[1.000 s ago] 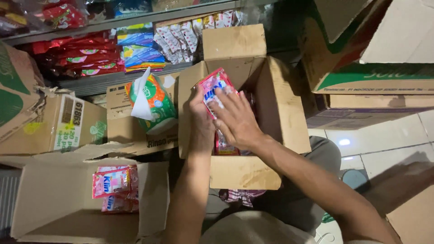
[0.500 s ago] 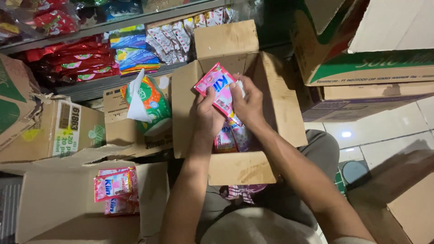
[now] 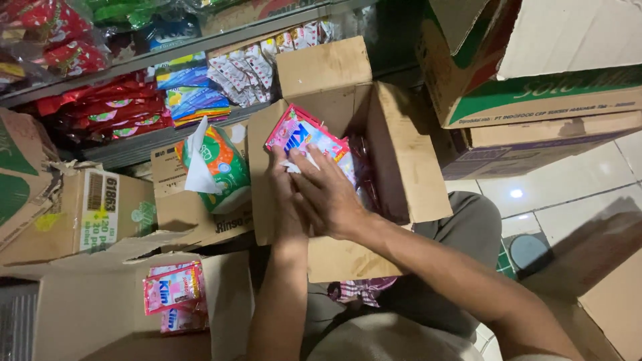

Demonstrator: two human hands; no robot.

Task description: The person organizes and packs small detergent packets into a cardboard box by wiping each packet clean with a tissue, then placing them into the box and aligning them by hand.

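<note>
Now both hands clasp the pink sachet bundle [image 3: 304,144], left hand [image 3: 284,200] beneath, right hand [image 3: 328,194] on top, steadying it above the open carton [image 3: 408,167].

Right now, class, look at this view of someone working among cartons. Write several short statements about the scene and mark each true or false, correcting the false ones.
1. Both hands hold a pink packet above an open cardboard box. True.
2. The right hand lies flat on the floor tiles. False: its fingers rest on the packet.
3. More pink packets lie in a lower carton at the left. True.
4. The left hand holds the green and orange bag. False: that bag sits apart, in another carton.
</note>
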